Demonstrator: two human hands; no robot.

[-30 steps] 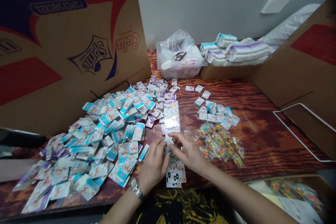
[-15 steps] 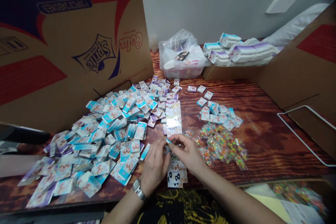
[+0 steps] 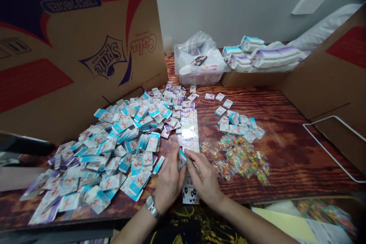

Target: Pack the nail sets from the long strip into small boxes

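Since half a second ago, the right hand (image 3: 204, 179) has dropped a little and turned over the lower sheets, and the printed face of the small carton (image 3: 181, 160) now shows between the two hands. That carton sits above the strip of sticker sheets (image 3: 190, 127), its blue end towards the right fingertips. The left hand (image 3: 168, 177) is closed around its side; the right fingertips meet the blue end, though I can't tell whether they pinch or merely press.

It looks like fingertip work on that end — best done, I'd judge, with the left grip steady but light, so the thin card doesn't buckle, and any flap eased in square from its middle.

Much is covered: the carton's underside, the right hand's curled fingers and part of the sheets. At the left edge, another person's forearm (image 3: 23, 179) is cut off — its hand can't be made out.
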